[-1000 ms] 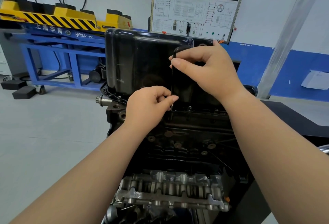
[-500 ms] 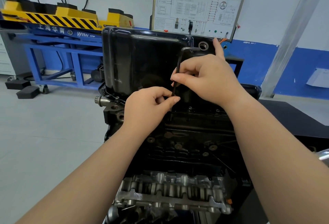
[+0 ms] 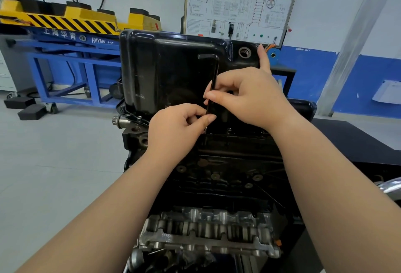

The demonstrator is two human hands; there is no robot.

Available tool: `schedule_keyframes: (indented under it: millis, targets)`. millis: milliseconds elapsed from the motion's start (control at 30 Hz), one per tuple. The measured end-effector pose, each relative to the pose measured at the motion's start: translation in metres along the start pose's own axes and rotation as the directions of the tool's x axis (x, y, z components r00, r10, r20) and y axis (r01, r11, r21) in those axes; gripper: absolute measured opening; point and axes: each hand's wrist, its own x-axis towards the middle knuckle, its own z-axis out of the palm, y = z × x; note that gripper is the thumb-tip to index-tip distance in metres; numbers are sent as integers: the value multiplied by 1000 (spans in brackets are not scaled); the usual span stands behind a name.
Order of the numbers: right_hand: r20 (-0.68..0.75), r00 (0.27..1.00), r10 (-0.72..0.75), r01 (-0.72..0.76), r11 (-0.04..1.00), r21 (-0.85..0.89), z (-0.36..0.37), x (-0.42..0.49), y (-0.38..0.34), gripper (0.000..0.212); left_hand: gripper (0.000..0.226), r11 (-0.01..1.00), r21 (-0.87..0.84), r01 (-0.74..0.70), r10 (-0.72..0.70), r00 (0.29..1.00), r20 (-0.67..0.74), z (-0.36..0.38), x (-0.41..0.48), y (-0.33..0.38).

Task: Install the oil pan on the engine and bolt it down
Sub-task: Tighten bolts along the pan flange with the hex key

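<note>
I work from one view, the camera on the person's head, which faces forward and tilts down along both forearms. It sits close: the left hand (image 3: 180,125) and right hand (image 3: 249,97) land near mid-frame, the hex key (image 3: 213,77) between them. Nearer than the hands, the engine (image 3: 217,186) fills the lower frame (straight edges bow, so the lens is wide). Beyond them stands the oil pan (image 3: 165,73), and farther back a diagram board (image 3: 238,5).

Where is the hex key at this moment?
In the head view, the hex key stands upright at centre, before the black oil pan; the right hand pinches its shaft and the left hand its lower end.
</note>
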Motion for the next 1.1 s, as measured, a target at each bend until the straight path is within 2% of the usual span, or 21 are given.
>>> schedule_keyframes:
  millis: [200,333,400,467,633,767,833,900,1000,1100]
  targets:
    - [-29,999,46,-48,997,-68,5,2,0,29,13,998,-52,27,-28,999,-20,1,-1,-1]
    - [27,999,22,-22,1000,20,1,0,1,14,16,998,-54,26,-27,1000,-13,0,0,-1]
    - [60,998,11,-16,997,78,-1,-1,3,14,16,998,-53,26,-27,1000,-9,0,0,0]
    - [77,997,21,-28,995,92,-3,0,1,17,17,998,-50,25,-25,1000,-5,-1,0,1]
    - [47,997,56,-60,995,85,-3,2,-2,8,17,998,-61,17,-17,1000,-4,0,-1,0]
    - [6,997,77,-77,996,48,0,3,-5,25,16,997,-70,22,-24,1000,-19,1,-1,-1]
    - [0,998,63,-63,997,44,-1,2,-5,20,17,998,-67,20,-22,999,-23,1,0,-2]
    - [33,998,52,-55,995,78,-2,1,-2,6,19,998,-57,14,-15,1000,-25,1,0,-2]
    - [74,996,40,-47,994,97,-3,1,0,19,22,999,-36,-5,4,1000,-26,0,-1,-1]
    - [94,995,38,-49,992,116,-5,2,-2,19,22,1000,-18,-15,15,1000,-14,0,-1,0]
